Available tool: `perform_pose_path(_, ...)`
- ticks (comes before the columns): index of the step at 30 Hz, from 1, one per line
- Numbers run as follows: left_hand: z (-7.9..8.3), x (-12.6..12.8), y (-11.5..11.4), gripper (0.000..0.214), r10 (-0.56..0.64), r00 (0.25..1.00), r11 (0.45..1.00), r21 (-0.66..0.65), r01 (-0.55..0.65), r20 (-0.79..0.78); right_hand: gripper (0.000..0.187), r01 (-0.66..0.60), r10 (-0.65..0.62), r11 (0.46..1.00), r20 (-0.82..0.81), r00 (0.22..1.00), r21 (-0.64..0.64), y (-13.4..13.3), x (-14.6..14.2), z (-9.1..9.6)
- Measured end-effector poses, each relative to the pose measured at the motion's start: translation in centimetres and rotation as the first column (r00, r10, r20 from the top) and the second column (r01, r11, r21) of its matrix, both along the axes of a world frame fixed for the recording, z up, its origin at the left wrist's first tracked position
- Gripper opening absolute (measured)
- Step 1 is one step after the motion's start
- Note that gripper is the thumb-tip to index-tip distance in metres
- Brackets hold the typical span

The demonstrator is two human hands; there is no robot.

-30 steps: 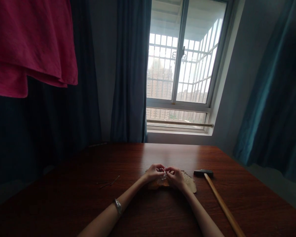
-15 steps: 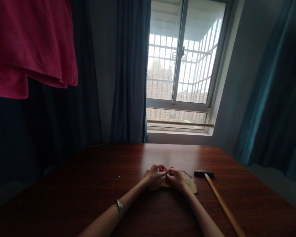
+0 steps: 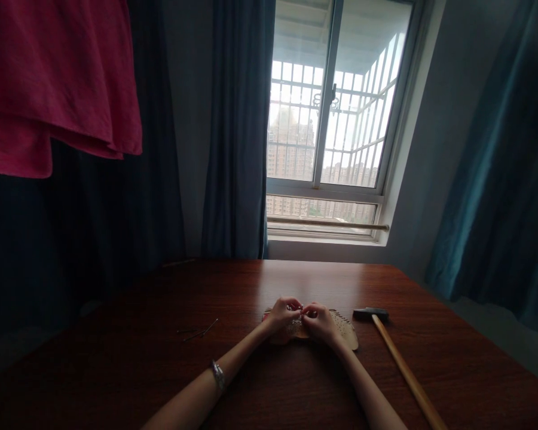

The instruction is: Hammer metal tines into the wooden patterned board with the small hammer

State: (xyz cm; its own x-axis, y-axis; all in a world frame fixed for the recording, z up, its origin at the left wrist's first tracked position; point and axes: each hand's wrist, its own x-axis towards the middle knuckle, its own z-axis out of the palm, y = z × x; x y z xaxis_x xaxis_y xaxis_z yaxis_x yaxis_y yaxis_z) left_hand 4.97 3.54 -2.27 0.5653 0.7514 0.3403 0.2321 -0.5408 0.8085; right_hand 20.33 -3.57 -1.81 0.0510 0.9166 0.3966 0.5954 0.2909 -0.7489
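Close together at the middle of the table, my left hand (image 3: pixel 281 315) and my right hand (image 3: pixel 319 321) meet at the fingertips. The fingers of both are bent into a pinch. Whatever sits between them is too small to make out. Under and around the hands lies a flat tan piece (image 3: pixel 348 335) with rounded edges, rows of small holes and dark slanted marks along its far right rim. A patch with a whitish, shiny pattern (image 3: pixel 292 328) shows below my left fingers. The hands hide the piece's middle.
A hammer (image 3: pixel 397 355) with a dark head and long wooden handle lies to the right. Several thin dark metal pieces (image 3: pixel 201 332) lie on the left of the brown wooden table (image 3: pixel 233 382). Pink cloth (image 3: pixel 63 89) hangs at upper left; a window (image 3: pixel 327 119) stands behind the table.
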Motion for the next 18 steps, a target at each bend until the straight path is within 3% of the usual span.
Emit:
perform_pose_path(6, 0.5, -0.2, -0.5, 0.021, 0.002, 1.0, 1.0, -0.006, -0.002, 0.005, 0.024, 0.023, -0.028, 0.995, -0.054, 0.998, -0.102, -0.8, 2.1, 2.6)
perform_pose_path(9, 0.5, -0.2, -0.6, 0.021, -0.008, 1.0, 1.0, -0.011, 0.008, -0.009, 0.029, 0.177, -0.181, 0.979, -0.04, 0.983, -0.097, -2.3, 4.4, 3.5)
perform_pose_path(13, 0.2, -0.1, -0.3, 0.02, 0.0, 1.0, 1.0, -0.021, 0.0, -0.014, 0.035, 0.423, -0.422, 0.905, 0.022, 0.906, -0.051, -6.3, 8.2, 3.0)
perform_pose_path(15, 0.1, -0.1, -0.2, 0.02, 0.001, 1.0, 1.0, -0.027, -0.002, -0.014, 0.034, 0.558, -0.552, 0.829, 0.171, 0.816, 0.013, -8.9, 9.9, 2.0)
perform_pose_path(18, 0.2, -0.1, -0.3, 0.02, 0.01, 1.0, 0.999, -0.042, -0.011, -0.027, 0.033, 0.721, -0.695, 0.679, 0.437, 0.571, 0.139, -13.0, 11.5, 0.1)
